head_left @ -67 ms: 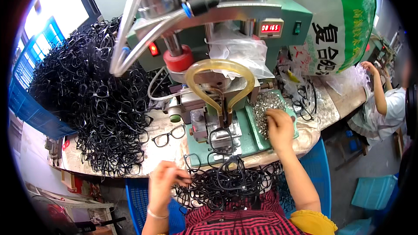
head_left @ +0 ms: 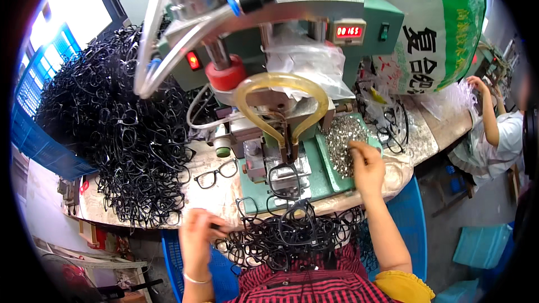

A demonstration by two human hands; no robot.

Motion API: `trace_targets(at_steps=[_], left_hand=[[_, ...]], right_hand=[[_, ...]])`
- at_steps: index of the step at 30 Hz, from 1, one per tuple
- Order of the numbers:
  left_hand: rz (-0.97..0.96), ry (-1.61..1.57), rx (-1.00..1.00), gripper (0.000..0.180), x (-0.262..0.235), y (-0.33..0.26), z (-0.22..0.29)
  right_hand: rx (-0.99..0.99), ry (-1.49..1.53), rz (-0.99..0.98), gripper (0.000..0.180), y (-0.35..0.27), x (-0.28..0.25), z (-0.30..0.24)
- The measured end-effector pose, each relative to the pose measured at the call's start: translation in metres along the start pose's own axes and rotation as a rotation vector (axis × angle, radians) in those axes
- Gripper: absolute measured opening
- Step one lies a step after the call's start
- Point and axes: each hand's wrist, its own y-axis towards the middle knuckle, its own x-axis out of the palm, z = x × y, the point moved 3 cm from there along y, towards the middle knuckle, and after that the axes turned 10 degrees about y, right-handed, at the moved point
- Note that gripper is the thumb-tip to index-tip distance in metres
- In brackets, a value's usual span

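Heap of frames: a large tangled pile of black eyeglass frames [head_left: 112,129] fills the left of the frame, spilling across the worktop [head_left: 213,196].
Machine: a green press machine [head_left: 314,39] stands at upper centre, with a red display at its upper right, a red knob and a yellow hose loop [head_left: 281,101] hanging at its front.
Sack: a white and green sack [head_left: 432,28] leans at the upper right.
Lap pile: a smaller tangle of black frames [head_left: 292,235] lies at lower centre, against the worktop edge and above the person's red striped clothing.
Metal parts: a heap of small silvery parts [head_left: 342,137] sits on the green tray right of the machine's base.
Single frame: one black eyeglass frame [head_left: 216,173] lies alone on the worktop, between the big heap and the machine.
Right hand: the right hand [head_left: 365,165] rests at the edge of the silvery parts, fingers pinched together; what it pinches is too small to tell.
Left hand: the left hand [head_left: 197,233], at lower left, is closed around a black frame at the lap pile's left edge.
Co-worker: another person's arm [head_left: 488,112] reaches onto the worktop at far right.
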Motion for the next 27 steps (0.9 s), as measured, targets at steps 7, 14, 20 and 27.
trace_targets(at_steps=[7, 14, 20, 27], left_hand=[[0.269, 0.412, 0.397, 0.008, -0.018, 0.060, 0.057], [0.331, 1.389, 0.435, 0.020, 0.017, 0.139, -0.067], [0.327, 0.973, 0.496, 0.008, 0.018, 0.135, -0.059], [0.218, 0.051, 0.474, 0.008, 0.032, 0.126, -0.010]], right_hand=[[0.235, 0.446, 0.141, 0.015, 0.016, 0.022, 0.013], [0.215, 0.249, 0.025, 0.011, 0.011, 0.021, -0.013], [0.146, 0.070, 0.080, 0.009, -0.027, -0.044, -0.010], [-0.134, 0.282, -0.180, 0.013, 0.011, 0.014, -0.096]])
